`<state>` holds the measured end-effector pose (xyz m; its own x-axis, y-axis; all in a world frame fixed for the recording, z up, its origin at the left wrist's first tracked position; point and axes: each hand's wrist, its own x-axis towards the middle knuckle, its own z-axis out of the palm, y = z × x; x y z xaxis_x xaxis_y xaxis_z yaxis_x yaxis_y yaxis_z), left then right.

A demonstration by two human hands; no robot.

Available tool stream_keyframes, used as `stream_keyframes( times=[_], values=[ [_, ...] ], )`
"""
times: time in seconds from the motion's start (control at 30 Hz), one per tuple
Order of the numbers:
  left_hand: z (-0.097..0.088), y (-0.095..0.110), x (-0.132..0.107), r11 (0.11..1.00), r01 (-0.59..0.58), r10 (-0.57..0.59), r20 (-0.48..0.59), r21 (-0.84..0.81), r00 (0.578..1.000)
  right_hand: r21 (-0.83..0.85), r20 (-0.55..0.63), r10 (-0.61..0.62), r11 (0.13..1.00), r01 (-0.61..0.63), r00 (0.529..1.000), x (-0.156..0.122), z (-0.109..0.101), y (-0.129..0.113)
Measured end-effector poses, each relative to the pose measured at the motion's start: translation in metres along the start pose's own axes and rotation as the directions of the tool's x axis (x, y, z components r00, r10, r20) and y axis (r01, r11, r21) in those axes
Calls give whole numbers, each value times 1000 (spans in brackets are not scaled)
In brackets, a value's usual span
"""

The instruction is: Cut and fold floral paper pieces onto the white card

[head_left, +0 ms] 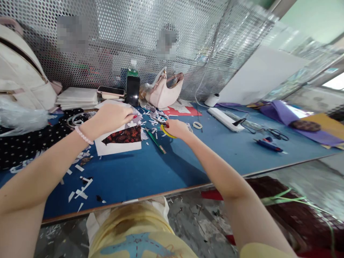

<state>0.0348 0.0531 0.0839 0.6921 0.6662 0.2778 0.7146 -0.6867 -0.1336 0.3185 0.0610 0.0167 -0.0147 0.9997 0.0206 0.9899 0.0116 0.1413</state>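
Observation:
My left hand (111, 117) lies with curled fingers on a white sheet (118, 146) that carries a dark red patterned piece (125, 136). My right hand (176, 128) is closed on the yellow handle of a pair of scissors (167, 132), and the blades point back toward the paper scraps. A green pencil-like stick (156, 141) lies on the blue table (166, 168) between my hands.
Paper scraps (82, 186) litter the table's left front. At the back stand a pink bag (163, 91), a phone (110, 91), a dark bottle (132, 87) and stacked white sheets (76, 97). To the right lie a white power strip (224, 119), a tape ring (197, 125), a blue cutter (268, 145) and black scissors (276, 134).

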Motion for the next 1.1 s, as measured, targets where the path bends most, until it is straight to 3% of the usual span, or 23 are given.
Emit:
stream_keyframes(
  times=[0.13, 0.23, 0.33, 0.43, 0.57, 0.77, 0.93, 1.1],
  values=[
    [14, -5, 4, 991, -112, 121, 141, -72, 983, -13, -32, 41, 999, -41, 999, -5, 14, -2],
    [34, 6, 6, 969, -220, 238, 198, -109, 951, -28, -114, 20, 999, -23, 993, -14, 13, -9],
    [54, 21, 4, 948, -292, 313, 226, -124, 922, -14, -162, -101, 995, 100, 982, -24, 9, -21],
    [68, 30, 1, 940, -319, 340, 234, -122, 911, 56, -118, -255, 963, 263, 960, -31, 12, -36],
    [78, 35, -1, 915, -380, 400, 201, -132, 894, 135, -100, -347, 924, 358, 933, -34, 22, -44],
    [83, 39, -2, 924, -374, 383, 200, -85, 902, 260, -130, -412, 863, 432, 902, -32, 26, -36],
    [82, 46, -7, 942, -335, 332, 237, -31, 913, 373, -168, -571, 718, 588, 803, -36, 29, -42],
    [80, 51, -12, 954, -299, 297, 258, -33, 919, 390, -153, -543, 734, 556, 825, -41, 29, -48]
  ],
)
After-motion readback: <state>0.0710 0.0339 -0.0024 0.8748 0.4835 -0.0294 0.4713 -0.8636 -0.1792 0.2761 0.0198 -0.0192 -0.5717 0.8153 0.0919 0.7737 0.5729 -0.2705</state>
